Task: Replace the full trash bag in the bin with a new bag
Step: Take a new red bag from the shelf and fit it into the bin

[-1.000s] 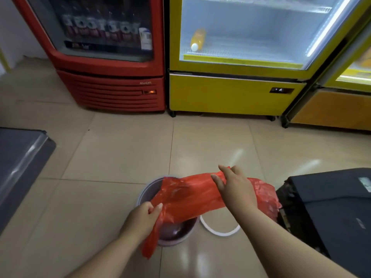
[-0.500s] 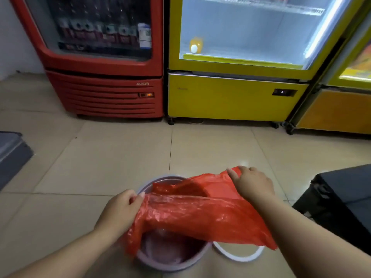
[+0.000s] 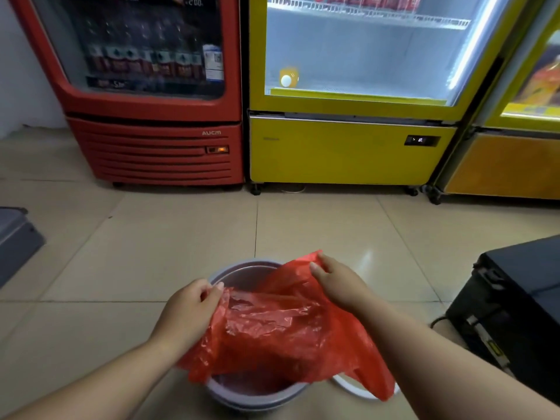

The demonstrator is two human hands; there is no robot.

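Between both hands, red plastic bag (image 3: 281,325) hung limp over grey bin (image 3: 242,269). Left hand (image 3: 189,310) pinched near edge; right hand (image 3: 339,281) gripped far edge. Film looked light, thin, slippery, tearable; best held at mouth hem.

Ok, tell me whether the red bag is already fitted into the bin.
Not yet. The red bag is draped loosely over the bin, pinched by the left hand and right hand; the rim shows bare.

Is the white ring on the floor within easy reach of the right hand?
Probably yes. The white ring lies just below the right hand, beside the bin, but that hand grips the red bag, which drapes over it.
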